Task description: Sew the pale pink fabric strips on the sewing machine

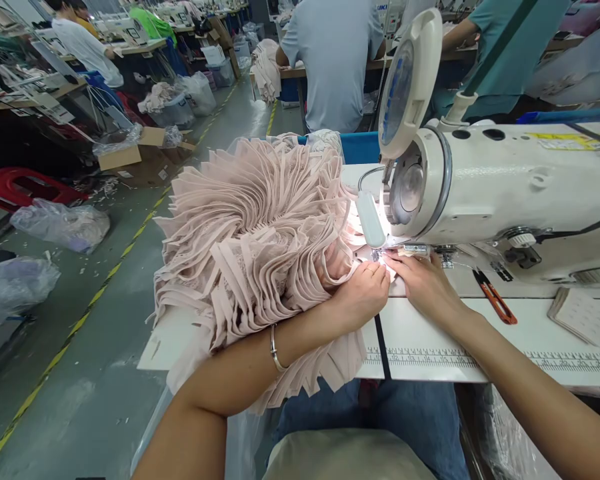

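Note:
Under the lit needle area of a white sewing machine (500, 187), my left hand (363, 293) pinches the edge of a pale pink fabric piece (393, 272). Just right of the presser foot (377, 255), my right hand (425, 283) lies over the same piece, fingers stretched forward and the thumb hidden. A large bundle of gathered pale pink fabric pieces (260, 233) heaps up on the table to the left, against my left forearm. Thread snips with orange handles (497, 300) lie on the table right of my right hand.
A round magnifier (410, 80) stands above the machine head. A ruler strip (480, 358) runs along the front table edge, and a small pad (577, 315) lies at right. Cardboard boxes (145, 157) and plastic bags (63, 223) sit on the floor at left. A person in light blue (330, 67) sits ahead.

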`<state>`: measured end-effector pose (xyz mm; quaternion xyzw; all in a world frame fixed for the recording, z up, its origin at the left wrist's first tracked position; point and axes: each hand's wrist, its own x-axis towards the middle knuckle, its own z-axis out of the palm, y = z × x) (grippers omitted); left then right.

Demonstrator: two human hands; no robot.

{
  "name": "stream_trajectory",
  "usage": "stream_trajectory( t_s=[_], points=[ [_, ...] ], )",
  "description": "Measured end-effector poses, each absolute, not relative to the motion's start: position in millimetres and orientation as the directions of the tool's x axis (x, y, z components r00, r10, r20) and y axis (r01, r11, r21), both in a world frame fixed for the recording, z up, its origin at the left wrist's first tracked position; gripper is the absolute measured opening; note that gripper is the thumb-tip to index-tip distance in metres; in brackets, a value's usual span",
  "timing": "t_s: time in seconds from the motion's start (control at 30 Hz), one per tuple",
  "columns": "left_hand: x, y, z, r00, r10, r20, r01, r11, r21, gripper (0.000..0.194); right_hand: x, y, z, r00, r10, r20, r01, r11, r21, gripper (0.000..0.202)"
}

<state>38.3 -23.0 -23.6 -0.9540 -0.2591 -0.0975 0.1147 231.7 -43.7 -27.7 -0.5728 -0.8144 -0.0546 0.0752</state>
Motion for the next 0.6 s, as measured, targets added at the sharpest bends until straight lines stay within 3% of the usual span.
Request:
stream_trajectory(
  t_s=[0.6],
  points=[
    [37.9, -17.0, -28.8, 0.83, 0.503, 0.24, 0.546, -0.821, -0.166, 0.028, 229.3, -39.2, -32.3, -0.337, 0.909, 0.247, 0.942, 0.327, 0.081, 0.058]
  ],
)
